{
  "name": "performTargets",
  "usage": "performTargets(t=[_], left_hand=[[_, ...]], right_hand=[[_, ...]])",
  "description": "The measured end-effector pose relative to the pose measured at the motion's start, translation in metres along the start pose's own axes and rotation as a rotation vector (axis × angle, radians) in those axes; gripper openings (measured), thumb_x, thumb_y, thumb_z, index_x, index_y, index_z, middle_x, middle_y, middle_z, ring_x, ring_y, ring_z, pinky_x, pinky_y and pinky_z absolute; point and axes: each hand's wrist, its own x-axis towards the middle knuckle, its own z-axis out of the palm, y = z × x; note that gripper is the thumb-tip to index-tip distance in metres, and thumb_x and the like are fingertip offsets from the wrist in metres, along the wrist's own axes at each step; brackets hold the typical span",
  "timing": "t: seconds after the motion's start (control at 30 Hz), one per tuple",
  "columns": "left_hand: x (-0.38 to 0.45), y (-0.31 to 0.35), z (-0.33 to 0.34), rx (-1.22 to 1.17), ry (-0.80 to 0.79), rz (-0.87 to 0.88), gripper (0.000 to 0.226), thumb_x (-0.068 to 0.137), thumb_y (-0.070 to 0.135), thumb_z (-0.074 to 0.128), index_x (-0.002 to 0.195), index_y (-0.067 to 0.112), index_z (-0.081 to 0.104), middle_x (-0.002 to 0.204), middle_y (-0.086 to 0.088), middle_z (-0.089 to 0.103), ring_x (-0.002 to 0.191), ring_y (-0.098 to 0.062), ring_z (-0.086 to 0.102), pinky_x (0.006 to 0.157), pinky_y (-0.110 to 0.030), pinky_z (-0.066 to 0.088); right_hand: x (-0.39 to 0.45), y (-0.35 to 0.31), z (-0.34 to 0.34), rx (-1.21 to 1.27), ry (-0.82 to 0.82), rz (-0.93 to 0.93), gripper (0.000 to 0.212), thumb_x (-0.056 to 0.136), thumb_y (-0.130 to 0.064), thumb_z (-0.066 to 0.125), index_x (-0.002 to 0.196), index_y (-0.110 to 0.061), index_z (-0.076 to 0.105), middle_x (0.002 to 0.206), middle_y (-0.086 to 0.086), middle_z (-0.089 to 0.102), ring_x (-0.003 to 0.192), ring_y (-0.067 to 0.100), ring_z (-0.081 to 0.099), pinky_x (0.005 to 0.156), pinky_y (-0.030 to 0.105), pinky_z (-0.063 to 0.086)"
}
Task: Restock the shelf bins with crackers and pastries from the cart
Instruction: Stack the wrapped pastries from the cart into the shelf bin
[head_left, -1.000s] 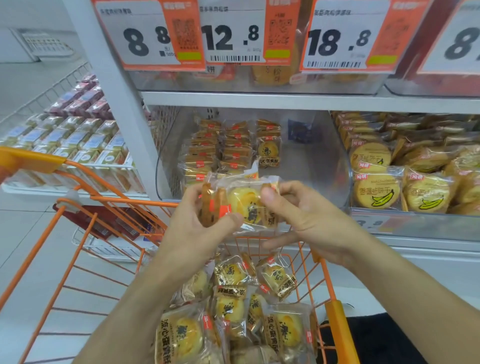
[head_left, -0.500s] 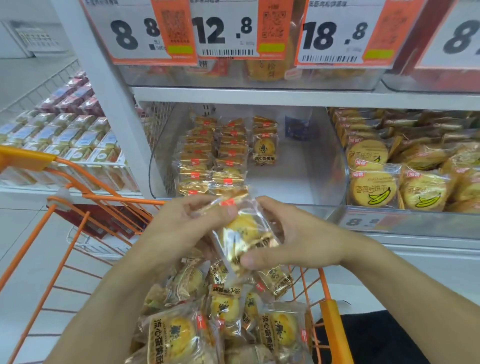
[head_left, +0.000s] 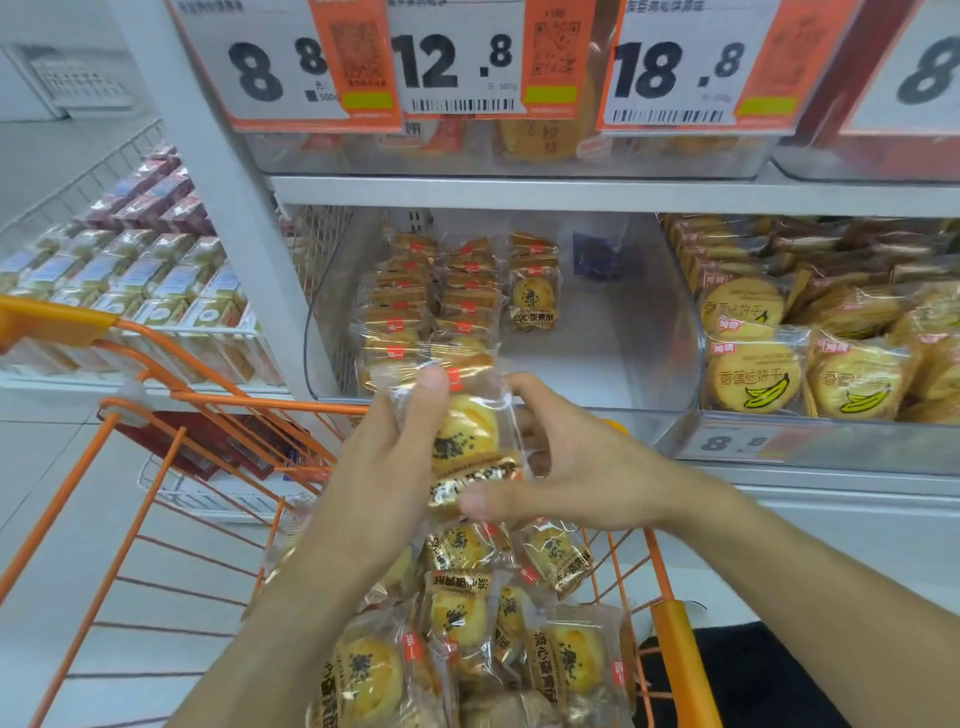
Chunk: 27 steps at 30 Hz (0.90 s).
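Both hands hold a stack of clear-wrapped yellow pastry packs (head_left: 467, 431) upright above the orange cart (head_left: 680, 654). My left hand (head_left: 389, 467) grips the stack's left side, thumb on its top. My right hand (head_left: 566, 467) supports it from the right and below. More of the same pastries (head_left: 467, 618) lie piled in the cart. Just beyond the hands is a clear shelf bin (head_left: 670, 332). Its left part holds rows of these pastries (head_left: 426, 306) standing on edge; its right part is bare.
A neighbouring bin on the right is full of banana-print cracker packs (head_left: 753, 374). Price tags (head_left: 452, 57) hang from the shelf above. A white upright post (head_left: 218, 187) stands left of the bin. A low display of boxed goods (head_left: 130, 280) sits at far left.
The pastry stack has turned from lying sideways to standing upright between my hands. The hands dropped lower, closer to the cart, and the view moved nearer to the shelf.
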Motion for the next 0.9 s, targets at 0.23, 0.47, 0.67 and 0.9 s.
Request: performTargets(t=[0.23, 0.47, 0.67, 0.9], left_hand=[[-0.006, 0.010, 0.007, 0.123, -0.008, 0.437, 0.058, 0.082, 0.079, 0.043, 0.118, 0.035, 0.052, 0.108, 0.015, 0.066, 0.102, -0.005, 0.064, 0.083, -0.038, 0.054], [0.012, -0.017, 0.011, 0.682, -0.012, 0.384, 0.078, 0.092, 0.070, 0.013, 0.157, 0.026, 0.011, 0.163, 0.009, 0.012, 0.151, -0.011, -0.001, 0.124, -0.041, 0.003], [0.021, -0.028, 0.016, 0.943, 0.003, 0.349, 0.082, 0.086, 0.063, 0.026, 0.157, 0.025, 0.011, 0.165, 0.005, 0.007, 0.152, -0.020, -0.004, 0.120, -0.039, -0.011], [0.021, -0.031, 0.017, 0.936, 0.032, 0.390, 0.079, 0.086, 0.064, 0.023, 0.154, 0.023, 0.023, 0.160, 0.005, 0.021, 0.150, -0.020, 0.006, 0.119, -0.036, -0.012]], right_hand=[[0.000, -0.004, -0.010, -0.087, 0.146, -0.210, 0.093, 0.059, -0.010, 0.097, 0.134, -0.021, 0.045, 0.120, -0.011, 0.065, 0.110, 0.003, 0.065, 0.088, 0.017, 0.051], [0.020, 0.003, -0.050, -0.009, 0.539, -0.218, 0.088, 0.054, -0.015, 0.098, 0.127, -0.011, 0.050, 0.115, -0.003, 0.068, 0.102, 0.000, 0.068, 0.082, 0.013, 0.053], [0.079, 0.024, -0.081, 0.034, 0.626, 0.137, 0.078, 0.051, -0.010, 0.099, 0.119, -0.009, 0.061, 0.106, -0.001, 0.071, 0.096, 0.014, 0.071, 0.062, 0.016, 0.056], [0.130, 0.047, -0.093, -0.292, 0.569, 0.405, 0.094, 0.045, -0.023, 0.100, 0.125, -0.012, 0.053, 0.120, 0.001, 0.064, 0.104, 0.021, 0.063, 0.087, 0.033, 0.057]])
